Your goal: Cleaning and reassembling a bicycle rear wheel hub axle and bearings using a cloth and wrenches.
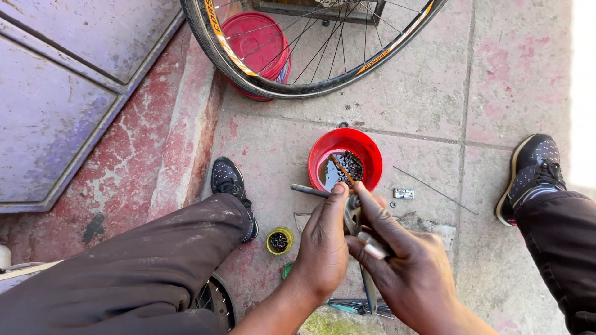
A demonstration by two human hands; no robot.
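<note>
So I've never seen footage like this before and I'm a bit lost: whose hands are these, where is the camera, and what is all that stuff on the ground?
The camera sits on a person's head and looks down, so you see their own legs, shoes and two bare hands. The left hand and right hand meet around a small metal bicycle part, with a dark thin rod sticking out to the left; exactly what the part is, I cannot tell. On the paved ground stands a red bowl holding a chain in liquid. Beside the left leg is a small yellow tin. A bicycle wheel stands at the top, with a red bucket behind it.
</note>
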